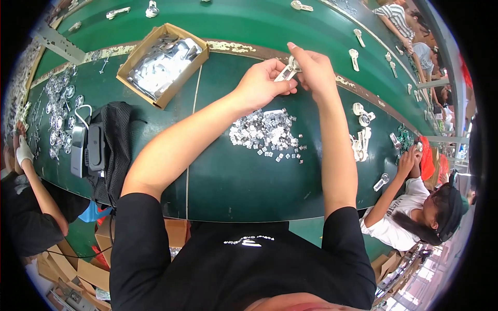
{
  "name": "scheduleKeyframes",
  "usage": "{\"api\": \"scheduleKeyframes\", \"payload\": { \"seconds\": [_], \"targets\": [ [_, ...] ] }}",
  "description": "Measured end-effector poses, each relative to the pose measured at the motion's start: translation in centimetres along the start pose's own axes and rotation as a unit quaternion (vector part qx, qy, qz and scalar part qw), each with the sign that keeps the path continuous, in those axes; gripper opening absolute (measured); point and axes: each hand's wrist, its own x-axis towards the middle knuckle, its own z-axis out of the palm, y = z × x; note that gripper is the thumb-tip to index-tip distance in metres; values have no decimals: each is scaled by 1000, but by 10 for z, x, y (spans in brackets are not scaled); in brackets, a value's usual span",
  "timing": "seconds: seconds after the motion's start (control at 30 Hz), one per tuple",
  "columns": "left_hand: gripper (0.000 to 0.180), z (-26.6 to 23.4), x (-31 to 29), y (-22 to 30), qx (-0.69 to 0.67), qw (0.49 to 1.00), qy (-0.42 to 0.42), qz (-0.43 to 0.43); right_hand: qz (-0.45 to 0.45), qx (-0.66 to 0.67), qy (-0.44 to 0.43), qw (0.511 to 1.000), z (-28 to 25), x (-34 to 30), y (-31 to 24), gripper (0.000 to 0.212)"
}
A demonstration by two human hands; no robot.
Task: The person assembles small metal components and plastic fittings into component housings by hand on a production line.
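Note:
Above the green table, my left hand [264,83] pinches the handle end of a small white piece with a ring-shaped head [288,71]. My right hand [315,72] is closed at its round end, thumb raised past the ring; part of the piece is hidden by my fingers. Just below my hands lies a heap of tiny, shiny clear-and-silver square parts [265,129], thinning out toward the right. An open cardboard box [201,51] holding flat, shiny pieces [163,65] stands left of my hands. Right of my right forearm are several similar white ring-headed pieces [361,142].
A green belt [249,23] carrying scattered white pieces runs beyond the table. At left are a black mesh bag [115,145], a grey device with a cable [79,150] and many round ring parts [59,111]. Co-workers sit on both sides; one hand at right [410,160] holds something.

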Motion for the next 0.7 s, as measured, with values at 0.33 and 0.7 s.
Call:
{"api": "scheduleKeyframes", "payload": {
  "seconds": [0.33, 0.7],
  "targets": [
    [13, 3, 0, -10, 155, 982, -8, 109, -132, 110, 13, 985, 1, -26, 24, 36],
    [16, 9, -9, -10, 535, 783, 90, 304, -185, 84, 177, 963, 9, -59, 52, 32]
  ]
}}
